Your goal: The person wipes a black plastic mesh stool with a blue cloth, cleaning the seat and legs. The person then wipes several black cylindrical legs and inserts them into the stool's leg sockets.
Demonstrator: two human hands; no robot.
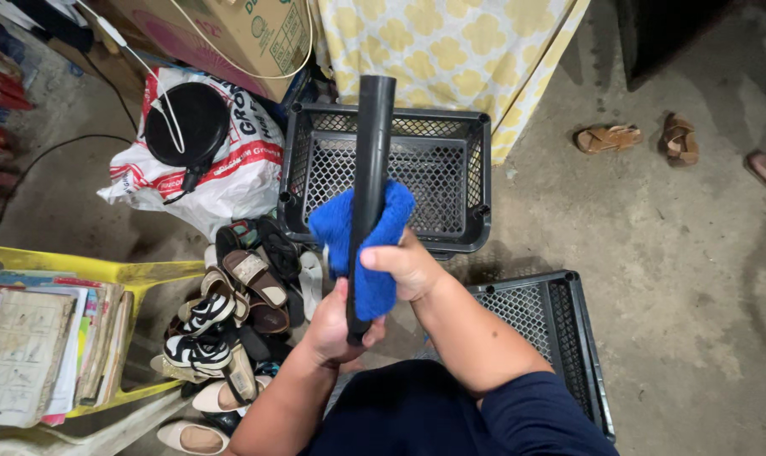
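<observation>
Left hand (336,325): closed round the lower end of a black tube (369,181), held upright over a black mesh crate (387,173). Right hand (404,266): pressing a blue cloth (374,245) wrapped about the tube's middle; the cloth hides that stretch and most of the fingers. Second crate (560,338): partly behind the right forearm. Shoe pile (231,321), left; sandals (636,139), far right.

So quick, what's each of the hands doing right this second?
Left hand: closed around the lower end of the black tube.
Right hand: closed on the blue cloth, pressing it around the tube.
</observation>
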